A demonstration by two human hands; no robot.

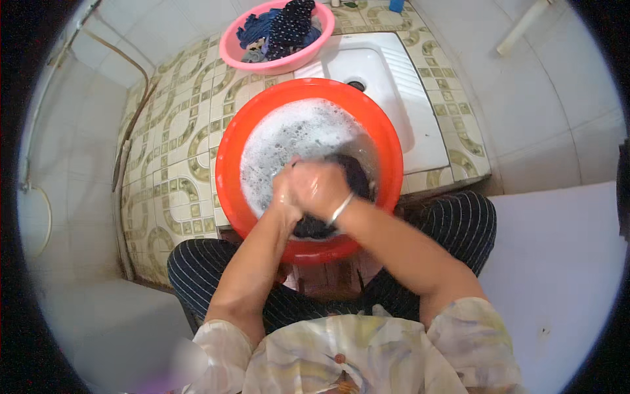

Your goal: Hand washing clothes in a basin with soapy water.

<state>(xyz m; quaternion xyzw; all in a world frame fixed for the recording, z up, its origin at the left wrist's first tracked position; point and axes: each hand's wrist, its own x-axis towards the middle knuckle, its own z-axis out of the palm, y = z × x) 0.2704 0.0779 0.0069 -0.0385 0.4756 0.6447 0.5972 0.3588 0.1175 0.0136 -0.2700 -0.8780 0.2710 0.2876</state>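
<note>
A red plastic basin [310,253] full of sudsy water stands before me, between my knees. Over it my left hand [288,189] and my right hand [322,187] are pressed together, both closed on a dark wet garment [352,172]. Part of the cloth hangs in the water beside and below my hands. The fingers are blurred and partly hide one another. White foam [290,128] covers much of the water on the far and left sides. A silver bangle [340,209] is on my right wrist.
A pink basin [228,54] heaped with clothes [290,29] stands beyond the red one. A white ceramic squat toilet [418,108] with a dark drain lies to the right, set in patterned tiles [170,147]. Tiled walls rise at both sides; a pipe [521,29] is at upper right.
</note>
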